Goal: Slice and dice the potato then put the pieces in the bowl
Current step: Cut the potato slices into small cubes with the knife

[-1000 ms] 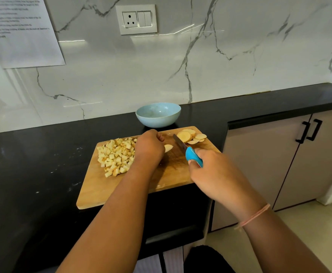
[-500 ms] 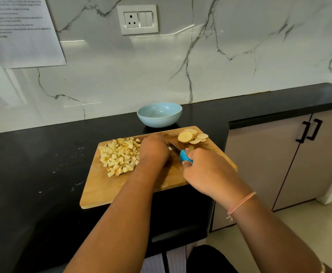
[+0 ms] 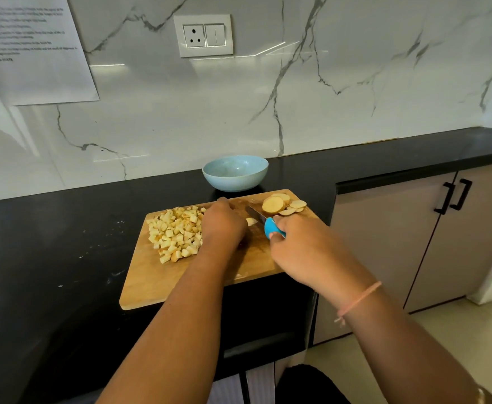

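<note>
A wooden cutting board [image 3: 151, 281] lies on the black counter. A heap of diced potato [image 3: 174, 231] covers its left part. Round potato slices [image 3: 279, 205] sit at its far right corner. My left hand [image 3: 223, 225] is curled over a potato piece [image 3: 251, 221] in the middle of the board, only a pale tip showing. My right hand [image 3: 303, 249] grips a knife with a blue handle [image 3: 272, 228]; its dark blade [image 3: 255, 213] points away, just right of the piece. A light blue bowl [image 3: 235, 172] stands behind the board.
A marble wall with a socket plate [image 3: 204, 35] and a taped paper sheet [image 3: 31, 48] rises behind the counter. The black counter [image 3: 49, 243] carries small white specks left of the board. Grey cabinet doors with black handles [image 3: 455, 196] are at the right.
My right hand drew the knife in toward my left hand half a second ago, then shifted it back right a little. A pale end of the held potato piece shows again.
</note>
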The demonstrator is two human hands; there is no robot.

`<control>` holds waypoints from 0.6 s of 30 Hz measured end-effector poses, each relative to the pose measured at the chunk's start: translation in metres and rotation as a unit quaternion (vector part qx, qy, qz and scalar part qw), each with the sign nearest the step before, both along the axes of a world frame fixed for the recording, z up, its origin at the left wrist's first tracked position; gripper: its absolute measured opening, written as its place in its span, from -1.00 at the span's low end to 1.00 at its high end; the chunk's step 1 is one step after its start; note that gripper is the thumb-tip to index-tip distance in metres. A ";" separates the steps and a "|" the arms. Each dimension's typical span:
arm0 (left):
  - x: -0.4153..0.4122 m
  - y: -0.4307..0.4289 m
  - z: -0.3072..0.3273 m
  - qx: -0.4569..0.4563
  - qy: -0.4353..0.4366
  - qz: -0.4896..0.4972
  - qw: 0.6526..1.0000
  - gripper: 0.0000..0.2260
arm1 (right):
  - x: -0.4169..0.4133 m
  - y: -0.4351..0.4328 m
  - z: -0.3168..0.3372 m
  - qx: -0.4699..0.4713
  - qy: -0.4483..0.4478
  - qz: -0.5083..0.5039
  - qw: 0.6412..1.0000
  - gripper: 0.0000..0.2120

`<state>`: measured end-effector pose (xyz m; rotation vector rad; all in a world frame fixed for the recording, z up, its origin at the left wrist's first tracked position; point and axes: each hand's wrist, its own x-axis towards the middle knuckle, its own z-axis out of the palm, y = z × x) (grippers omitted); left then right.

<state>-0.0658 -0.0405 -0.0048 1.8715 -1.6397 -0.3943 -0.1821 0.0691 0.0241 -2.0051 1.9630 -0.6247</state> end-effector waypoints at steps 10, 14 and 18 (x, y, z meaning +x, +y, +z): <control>-0.001 -0.001 -0.004 -0.016 0.029 0.014 0.999 -0.73 | -0.001 0.015 -0.013 0.030 0.017 0.022 0.999 -0.57; 0.000 -0.003 -0.003 0.002 0.041 0.013 0.999 -0.67 | -0.011 0.021 -0.007 0.017 0.002 0.022 1.000 -0.57; 0.000 -0.004 -0.002 0.006 0.047 0.018 0.999 -0.68 | -0.009 0.007 -0.006 -0.016 0.002 0.010 1.000 -0.61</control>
